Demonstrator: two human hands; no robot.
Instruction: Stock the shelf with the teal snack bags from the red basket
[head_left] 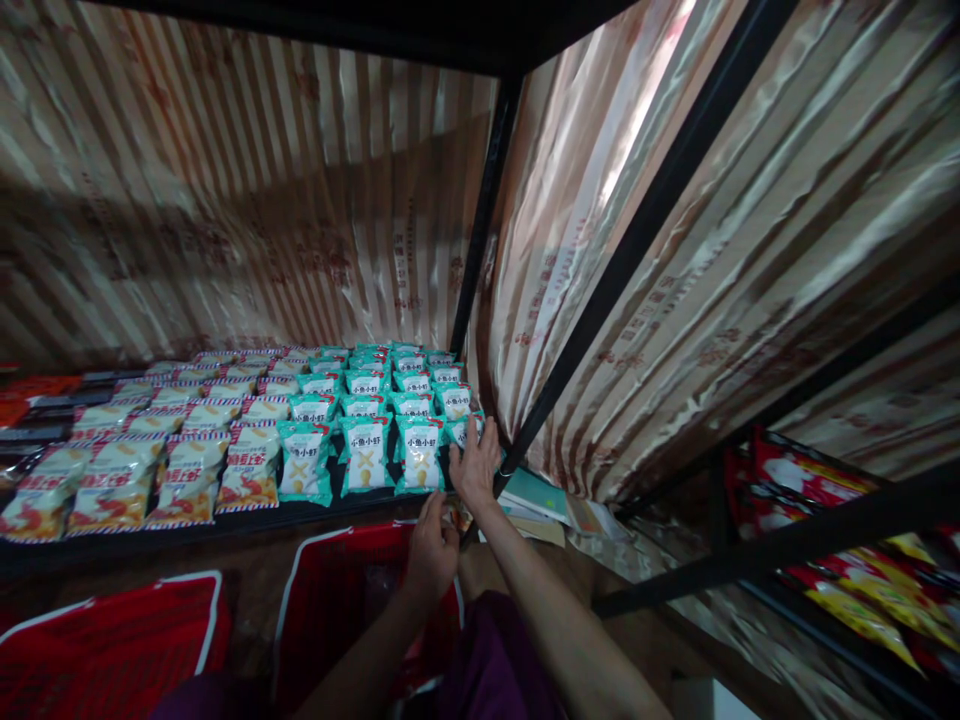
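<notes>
My right hand (476, 467) lies over a teal snack bag (459, 431) at the right front end of the shelf, fingers stretched along it and covering much of it. Just below and to the left, my left hand (433, 548) is at the shelf's front edge with its fingers loosely bent; I see nothing in it. Beside them another teal snack bag (420, 455) stands upright, at the front of one of several rows of the same kind. Further left are rows of cream and red snack bags (251, 465) with shrimp pictures.
A red basket (322, 570) with a white handle is below the shelf, another red basket (150, 625) left of it. A black shelf post (525, 425) rises right of my hands. Papers (536, 495) lie behind it. Red and yellow packets (862, 580) fill a rack at right.
</notes>
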